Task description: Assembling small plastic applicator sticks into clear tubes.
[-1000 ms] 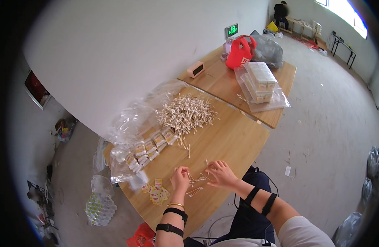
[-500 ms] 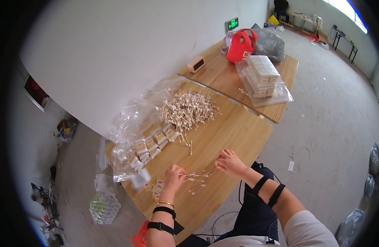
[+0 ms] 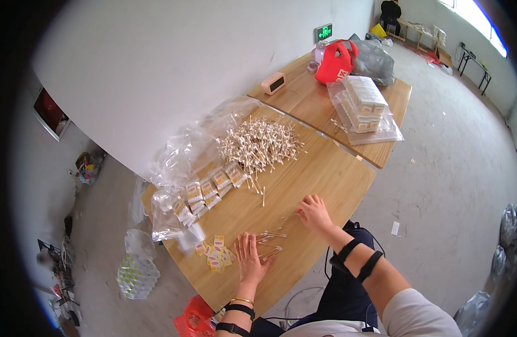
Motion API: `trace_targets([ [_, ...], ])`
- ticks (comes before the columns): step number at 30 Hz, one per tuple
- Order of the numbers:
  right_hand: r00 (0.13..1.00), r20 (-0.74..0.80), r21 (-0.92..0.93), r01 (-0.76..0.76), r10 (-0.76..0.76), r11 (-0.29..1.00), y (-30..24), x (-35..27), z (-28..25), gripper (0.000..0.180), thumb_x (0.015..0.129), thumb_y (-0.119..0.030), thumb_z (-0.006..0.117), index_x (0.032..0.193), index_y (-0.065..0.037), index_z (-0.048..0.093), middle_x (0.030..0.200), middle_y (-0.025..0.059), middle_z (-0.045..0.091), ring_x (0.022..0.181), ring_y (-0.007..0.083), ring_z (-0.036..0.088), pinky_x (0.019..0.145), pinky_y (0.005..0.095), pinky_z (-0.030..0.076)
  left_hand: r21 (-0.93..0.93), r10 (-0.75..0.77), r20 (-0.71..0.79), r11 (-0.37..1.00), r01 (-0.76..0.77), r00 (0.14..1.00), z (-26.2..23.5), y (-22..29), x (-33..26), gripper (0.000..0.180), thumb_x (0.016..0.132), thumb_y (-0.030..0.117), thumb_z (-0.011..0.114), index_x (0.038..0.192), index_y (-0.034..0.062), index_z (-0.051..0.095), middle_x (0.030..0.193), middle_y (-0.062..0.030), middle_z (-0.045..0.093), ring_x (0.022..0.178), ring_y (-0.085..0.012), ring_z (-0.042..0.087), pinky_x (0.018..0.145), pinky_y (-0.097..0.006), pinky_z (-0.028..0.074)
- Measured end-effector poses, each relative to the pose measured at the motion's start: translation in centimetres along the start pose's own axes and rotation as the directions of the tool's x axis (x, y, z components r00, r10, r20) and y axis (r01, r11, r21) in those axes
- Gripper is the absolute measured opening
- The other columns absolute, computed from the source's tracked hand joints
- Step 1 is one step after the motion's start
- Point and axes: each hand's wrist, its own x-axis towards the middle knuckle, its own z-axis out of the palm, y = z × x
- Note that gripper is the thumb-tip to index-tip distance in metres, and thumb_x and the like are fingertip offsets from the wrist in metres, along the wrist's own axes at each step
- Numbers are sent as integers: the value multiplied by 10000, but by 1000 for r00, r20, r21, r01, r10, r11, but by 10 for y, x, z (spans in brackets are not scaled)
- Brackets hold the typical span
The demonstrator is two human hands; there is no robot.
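My left hand (image 3: 251, 259) lies with fingers stretched out on the wooden table. Its fingertips are at the edge of a small group of loose cotton swabs (image 3: 271, 242). To the right, my right hand (image 3: 314, 212) is closed in a pinch low over the table. A thin, faint cotton swab (image 3: 289, 217) shows at its fingertips, smeared by motion. Left of my left hand lie several small yellow and white paper cards (image 3: 217, 255). Farther back is a big heap of cotton swabs (image 3: 261, 144), with one lone swab (image 3: 263, 196) in front of it.
Small packed swab packets (image 3: 209, 190) stand in rows beside crumpled clear plastic bags (image 3: 182, 154) along the wall. On the second table (image 3: 298, 92) are a pink clock (image 3: 273, 83), a red bag (image 3: 336, 62) and a stack of packs (image 3: 364, 106). A red plastic bag (image 3: 194, 319) hangs below the near edge.
My left hand has gone from a pinch on swabs to spread fingers, moving right and nearer. My right hand stays pinched and has shifted slightly away. The loose swabs lie differently.
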Motion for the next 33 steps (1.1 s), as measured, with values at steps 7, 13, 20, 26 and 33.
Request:
trace_targets([
  [7, 989, 116, 140, 71, -88, 988, -80, 5, 43, 123, 771, -131, 699, 889, -138, 666, 1001, 73, 578, 1048, 286, 525, 905, 417, 429, -140, -122, -56, 984, 114, 991, 25, -5, -18, 935, 799, 508, 746, 1454, -26, 348, 1430, -229, 427, 1349, -423, 400, 1155, -571, 294],
  [13, 994, 54, 231, 84, -99, 969, -71, -13, 29, 208, 770, -100, 708, 976, -125, 686, 1077, 75, 597, 1098, 305, 525, 949, 417, 435, -131, -64, -147, 990, 44, 987, 5, 18, -6, 891, 773, 373, 786, 1467, 16, 358, 1463, -217, 417, 1355, -431, 398, 1159, -570, 285],
  [20, 997, 45, 154, 58, -66, 986, -60, -37, 12, 267, 778, -147, 720, 1041, -128, 678, 1113, 89, 594, 1117, 315, 520, 973, 424, 430, -146, -33, 10, 989, 34, 999, 6, 0, 9, 822, 805, 337, 766, 1480, 68, 380, 1548, -126, 378, 1466, -353, 303, 1198, -581, 207],
  [26, 997, 55, 139, 53, -62, 989, -66, -40, 19, 217, 770, -149, 707, 982, -124, 667, 1045, 77, 588, 1066, 298, 531, 918, 409, 435, -116, -29, 16, 993, 30, 999, 17, 8, 7, 753, 857, 308, 723, 1489, 63, 394, 1543, -113, 401, 1457, -340, 325, 1210, -561, 195],
  [33, 990, 82, 134, 103, -114, 986, -61, -31, 16, 166, 772, -120, 693, 936, -120, 667, 1007, 60, 596, 1036, 274, 543, 883, 397, 445, -40, -16, 16, 999, 17, 1000, 24, 11, 3, 671, 959, 312, 581, 1528, 58, 331, 1590, -122, 324, 1489, -328, 266, 1221, -549, 171],
])
